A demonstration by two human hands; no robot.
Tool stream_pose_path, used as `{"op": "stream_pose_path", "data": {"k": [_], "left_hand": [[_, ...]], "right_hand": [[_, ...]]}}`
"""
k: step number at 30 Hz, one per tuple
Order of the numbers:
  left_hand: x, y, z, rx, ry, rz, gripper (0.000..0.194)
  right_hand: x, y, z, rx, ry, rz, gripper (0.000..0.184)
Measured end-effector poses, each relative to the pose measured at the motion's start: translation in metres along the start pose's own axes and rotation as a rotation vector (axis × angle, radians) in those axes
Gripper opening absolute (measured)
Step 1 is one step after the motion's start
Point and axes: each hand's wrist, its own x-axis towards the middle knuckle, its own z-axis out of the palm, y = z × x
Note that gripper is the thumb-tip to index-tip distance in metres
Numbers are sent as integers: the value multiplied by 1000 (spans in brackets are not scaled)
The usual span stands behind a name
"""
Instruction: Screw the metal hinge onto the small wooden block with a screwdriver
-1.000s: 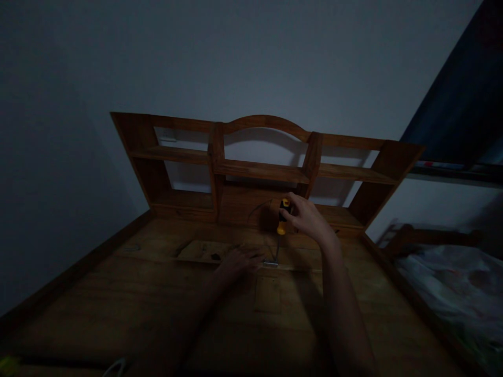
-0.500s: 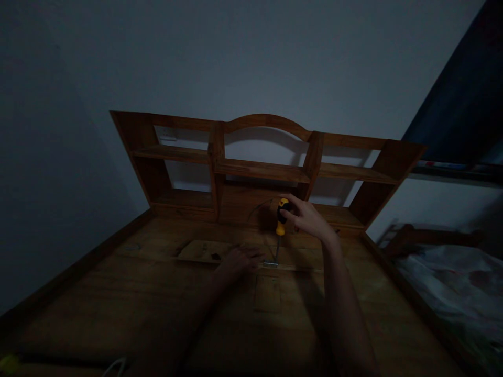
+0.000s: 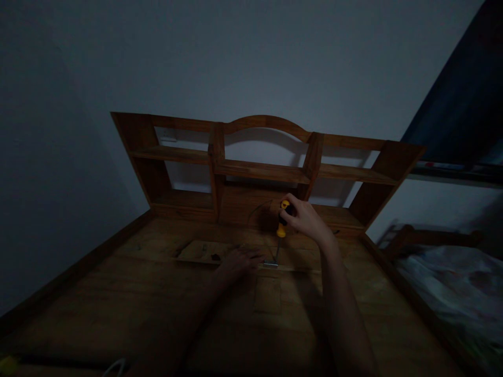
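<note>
My right hand (image 3: 304, 217) is closed round the yellow and black handle of a screwdriver (image 3: 281, 226). The tool stands nearly upright with its tip on a small metal bracket (image 3: 271, 264) on the wooden surface (image 3: 157, 314). My left hand (image 3: 238, 263) lies flat on the wood just left of the bracket, fingers stretched toward it. A lighter wooden board (image 3: 202, 252) lies under and beyond that hand. The light is dim and fine detail at the tip is hard to see.
A wooden shelf unit (image 3: 263, 167) with an arched top stands at the far end against a pale wall. Raised wooden rails run along both sides. At the right lie crumpled pale sheeting (image 3: 456, 293) and a wooden rail end (image 3: 408, 235).
My right hand has shifted its grip on the screwdriver handle, the fingers wrapping more tightly over the top. The left hand and the bracket stay in place.
</note>
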Motion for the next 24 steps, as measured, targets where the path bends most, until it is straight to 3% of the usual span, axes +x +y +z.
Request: {"op": "stream_pose_path", "data": {"k": [4,8,11,18,21,24], "left_hand": [[2,1,-4,-16,3,4,40],[3,3,-6,2,20,5,39],[2,2,-4,5,39,10,41],[1,-1,2,11,41,26,40],[1,0,-1,4,22,28,41],[1,1,-3,-9,14,27,39]], "right_hand": [[1,2,4,-238,85,94,35],[0,4,-3,-10,39,-28,21],[0,5,-6,143,-26,-67,25],[1,8,5,-112,83,54,32],[1,8,3,25,16,-30,20],[0,6,-2,167,-69,-55,29]]}}
